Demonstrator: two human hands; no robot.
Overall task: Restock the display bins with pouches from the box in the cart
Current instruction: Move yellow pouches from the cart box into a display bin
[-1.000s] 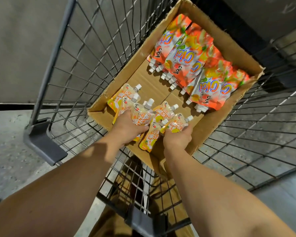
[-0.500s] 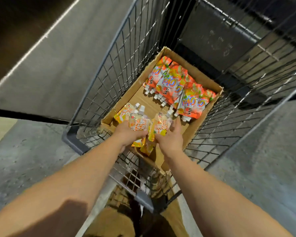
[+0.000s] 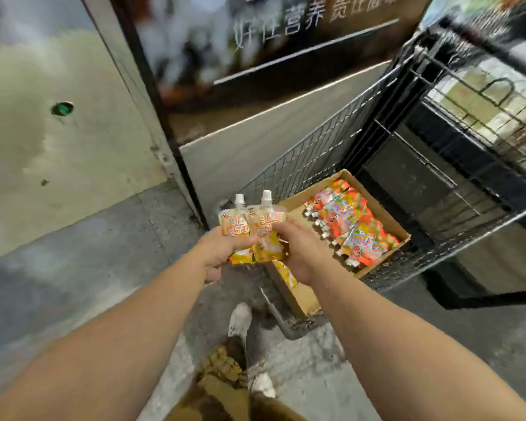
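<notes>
Both hands hold a bunch of yellow-orange spouted pouches [image 3: 257,229] upright above the near left corner of the cardboard box [image 3: 377,205]. My left hand [image 3: 225,247] grips them from the left, my right hand [image 3: 298,250] from the right. Two white caps stick up on top; another pouch hangs below the right hand. A row of orange-red pouches [image 3: 346,226] still lies in the box, which sits in the wire cart [image 3: 310,159].
A grey wall panel and a dark poster with white characters [image 3: 286,22] rise behind the cart. A black wire rack [image 3: 468,95] stands at right. Grey concrete floor lies at left; my shoe [image 3: 240,320] is below the box.
Both hands have lifted the bunch of pouches up out of the box. The view has swung up and back, so the cart now sits lower and to the right.
</notes>
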